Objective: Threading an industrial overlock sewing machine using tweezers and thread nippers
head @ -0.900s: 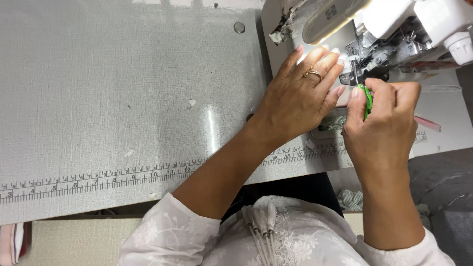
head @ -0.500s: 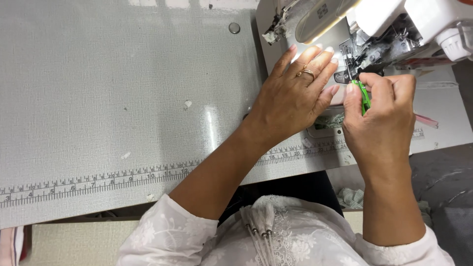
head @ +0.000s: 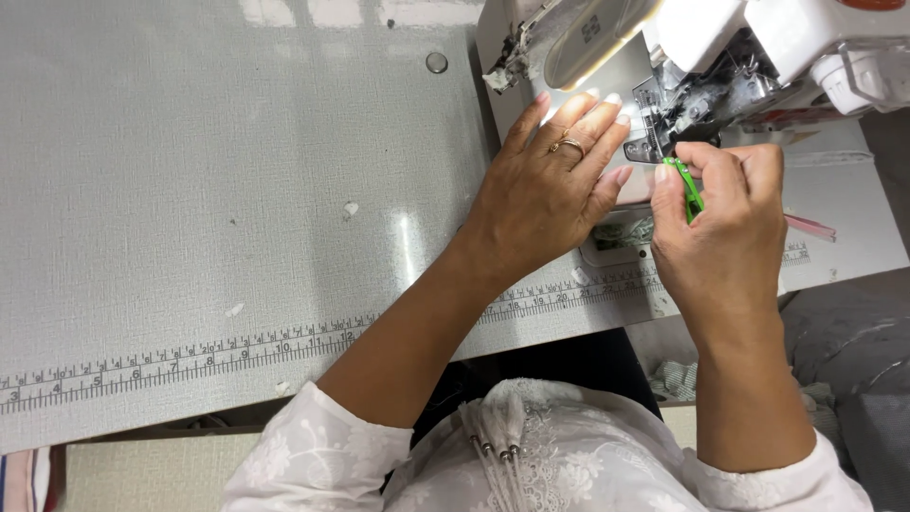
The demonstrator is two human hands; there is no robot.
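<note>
My left hand [head: 550,194], with a ring on one finger, lies flat with fingers spread on the bed of a white sewing machine [head: 749,47], its fingertips just left of the presser foot [head: 654,133]. My right hand [head: 725,237] is closed around a small green tool [head: 687,185], whose tip points up toward the needle area. A strip of pale fabric [head: 630,232] shows under and between my hands. The needle itself is hidden among the metal parts.
A grey worktable [head: 218,190] with a printed ruler [head: 190,358] along its near edge stretches to the left, with a few lint scraps on it. A round metal plug [head: 436,63] sits at the back. Grey cloth [head: 853,379] lies at lower right.
Both hands have shifted slightly up toward the presser foot. The right hand has brought the green tool closer to the needle area. The left hand stays flat.
</note>
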